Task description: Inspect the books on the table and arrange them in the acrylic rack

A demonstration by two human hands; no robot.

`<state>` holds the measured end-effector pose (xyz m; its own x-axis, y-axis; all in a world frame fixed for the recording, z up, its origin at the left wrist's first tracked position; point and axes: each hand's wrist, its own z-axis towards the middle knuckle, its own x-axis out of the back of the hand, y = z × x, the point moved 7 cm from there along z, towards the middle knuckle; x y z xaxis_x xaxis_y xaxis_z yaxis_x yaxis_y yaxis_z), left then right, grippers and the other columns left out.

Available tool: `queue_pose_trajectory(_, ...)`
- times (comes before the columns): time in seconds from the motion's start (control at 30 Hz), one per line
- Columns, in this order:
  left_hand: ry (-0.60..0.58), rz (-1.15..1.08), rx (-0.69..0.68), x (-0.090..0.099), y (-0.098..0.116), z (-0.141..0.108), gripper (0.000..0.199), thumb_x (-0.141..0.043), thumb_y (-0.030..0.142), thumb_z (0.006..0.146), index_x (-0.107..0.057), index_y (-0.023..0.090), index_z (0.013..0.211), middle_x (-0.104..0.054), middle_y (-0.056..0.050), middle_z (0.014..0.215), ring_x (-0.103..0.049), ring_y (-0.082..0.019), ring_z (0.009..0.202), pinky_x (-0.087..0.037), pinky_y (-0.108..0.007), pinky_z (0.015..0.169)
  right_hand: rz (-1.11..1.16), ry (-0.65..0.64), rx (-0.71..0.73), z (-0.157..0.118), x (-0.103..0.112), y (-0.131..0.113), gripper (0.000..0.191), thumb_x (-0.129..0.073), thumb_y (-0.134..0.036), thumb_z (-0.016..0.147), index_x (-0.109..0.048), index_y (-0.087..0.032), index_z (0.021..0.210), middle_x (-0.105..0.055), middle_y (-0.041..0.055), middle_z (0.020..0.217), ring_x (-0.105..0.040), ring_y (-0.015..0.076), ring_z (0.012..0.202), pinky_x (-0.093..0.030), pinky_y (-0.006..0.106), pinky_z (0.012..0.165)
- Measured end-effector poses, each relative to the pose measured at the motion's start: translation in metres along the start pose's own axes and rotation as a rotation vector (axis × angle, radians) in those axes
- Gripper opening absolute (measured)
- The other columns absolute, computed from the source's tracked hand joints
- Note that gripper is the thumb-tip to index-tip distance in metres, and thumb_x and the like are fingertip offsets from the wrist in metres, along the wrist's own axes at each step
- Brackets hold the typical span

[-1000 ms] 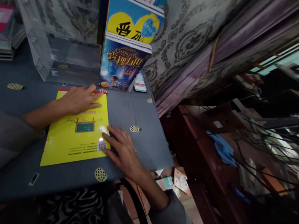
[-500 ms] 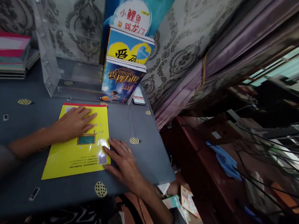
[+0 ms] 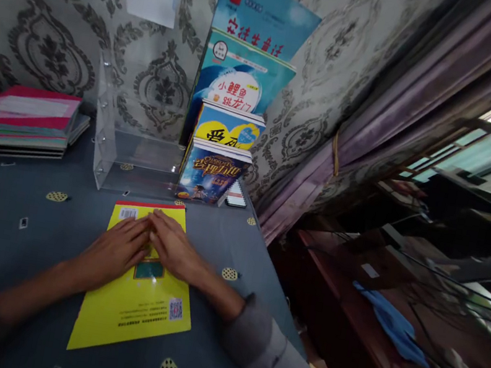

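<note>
We rest our left hand point(image 3: 117, 252) and right hand point(image 3: 174, 249) on the yellow book point(image 3: 102, 324), each hand's fingers close together, tips meeting near its upper edge.

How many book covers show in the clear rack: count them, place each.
4, in rising tiers on the right side of the clear rack: dark blue cover lowest, yellow-heart cover next, teal cover above, blue cover topmost. Others may hide behind them.

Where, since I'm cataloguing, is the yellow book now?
In the head view, the yellow book lies flat on the table, below and left of centre, under the left hand and right hand, in front of the clear rack.
</note>
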<state>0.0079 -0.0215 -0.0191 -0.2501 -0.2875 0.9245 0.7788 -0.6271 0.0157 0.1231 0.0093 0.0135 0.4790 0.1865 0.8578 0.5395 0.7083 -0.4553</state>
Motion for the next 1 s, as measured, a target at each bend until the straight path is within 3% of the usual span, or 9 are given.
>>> queue_pose_trajectory(0.13, 0.026, 0.041, -0.013, 0.0, 0.001, -0.001, 0.054, -0.023, 0.043, 0.109, -0.058, 0.015, 0.14, -0.059, -0.015, 0.148, -0.055, -0.026, 0.137, -0.044, -0.046, 0.114, -0.039, 0.009, 0.0, 0.019, -0.017, 0.017, 0.047, -0.037, -0.024, 0.106, -0.049, -0.011, 0.149, -0.052, 0.0175, 0.154, -0.043, 0.0244, 0.148, -0.04, 0.045, 0.121)
queue_pose_trajectory(0.37, -0.03, 0.082, 0.01, -0.002, 0.0, -0.001, 0.057, -0.025, 0.047, 0.108, -0.057, 0.016, 0.143, -0.06, -0.011, 0.148, -0.053, -0.025, 0.139, -0.041, -0.043, 0.116, -0.086, 0.044, -0.13, -0.001, -0.008, 0.05, 0.051, -0.046, -0.024, 0.101, -0.047, -0.013, 0.151, -0.048, 0.017, 0.157, -0.039, 0.0239, 0.15, -0.029, 0.049, 0.125)
queue_pose_trajectory(0.5, -0.129, 0.142, 0.175, 0.005, -0.021, -0.001, 0.059, -0.034, 0.051, 0.105, -0.059, 0.012, 0.141, -0.061, -0.016, 0.146, -0.054, -0.031, 0.138, -0.044, -0.046, 0.112, -0.098, 0.046, -0.169, -0.002, -0.005, 0.05, 0.05, -0.048, -0.026, 0.101, -0.049, -0.016, 0.15, -0.049, 0.0155, 0.157, -0.039, 0.0229, 0.15, -0.025, 0.049, 0.126)
queue_pose_trajectory(0.63, -0.178, 0.214, 0.334, 0.017, -0.047, -0.003, 0.054, -0.036, 0.04, 0.103, -0.061, 0.005, 0.136, -0.061, -0.022, 0.144, -0.059, -0.034, 0.133, -0.048, -0.048, 0.108, -0.097, 0.026, -0.189, -0.001, -0.002, 0.046, 0.05, -0.05, -0.025, 0.1, -0.05, -0.013, 0.149, -0.05, 0.0171, 0.155, -0.041, 0.0244, 0.149, -0.025, 0.051, 0.125)
queue_pose_trajectory(0.87, -0.129, 0.207, 0.333, 0.018, -0.052, -0.002, 0.056, -0.028, 0.037, 0.102, -0.062, 0.004, 0.131, -0.064, -0.026, 0.138, -0.061, -0.039, 0.128, -0.048, -0.059, 0.105, -0.094, 0.025, -0.217, -0.001, 0.004, 0.049, 0.052, -0.054, -0.028, 0.099, -0.05, -0.013, 0.148, -0.049, 0.0176, 0.156, -0.04, 0.0267, 0.149, -0.025, 0.053, 0.124)
queue_pose_trajectory(1.0, -0.111, 0.181, 0.33, 0.018, -0.052, -0.002, 0.055, -0.028, 0.038, 0.102, -0.061, 0.006, 0.133, -0.064, -0.024, 0.139, -0.059, -0.037, 0.132, -0.047, -0.057, 0.107, -0.093, 0.029, -0.201, 0.0, 0.004, 0.051, 0.05, -0.053, -0.029, 0.099, -0.051, -0.016, 0.147, -0.049, 0.0164, 0.156, -0.041, 0.0258, 0.148, -0.025, 0.053, 0.124)
